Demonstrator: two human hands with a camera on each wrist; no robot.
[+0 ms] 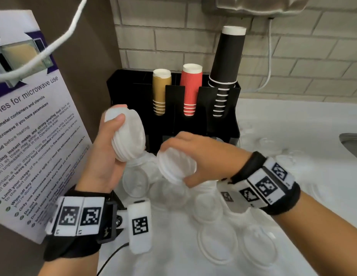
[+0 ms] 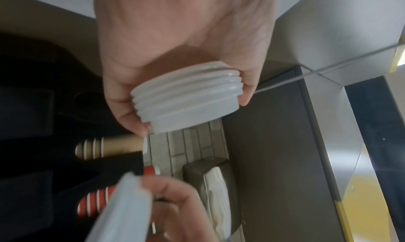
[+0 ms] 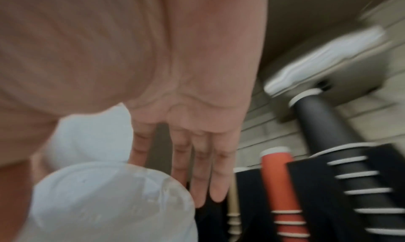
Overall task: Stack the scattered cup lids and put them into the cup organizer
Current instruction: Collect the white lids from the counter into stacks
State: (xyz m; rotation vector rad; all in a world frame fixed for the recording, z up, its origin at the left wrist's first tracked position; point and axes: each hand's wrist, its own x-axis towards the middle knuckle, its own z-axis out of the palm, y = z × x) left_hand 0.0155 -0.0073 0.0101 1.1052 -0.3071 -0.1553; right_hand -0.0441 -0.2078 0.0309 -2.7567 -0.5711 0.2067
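The left hand [image 1: 106, 154] grips 1 stack of lids [image 1: 128, 134] tilted toward the right hand [image 1: 190, 154], which clasps a second stack [image 1: 176, 166], probably to join both. The organizer [image 1: 223, 124] stands just behind; more lids [image 1: 217, 242] lie nearer.

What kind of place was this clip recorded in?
Most likely a shared office or staff kitchenette: a microwave-use notice stands at the left, a black cup organizer holds stacked paper cups against a tiled wall, and a sink edge shows at the right.
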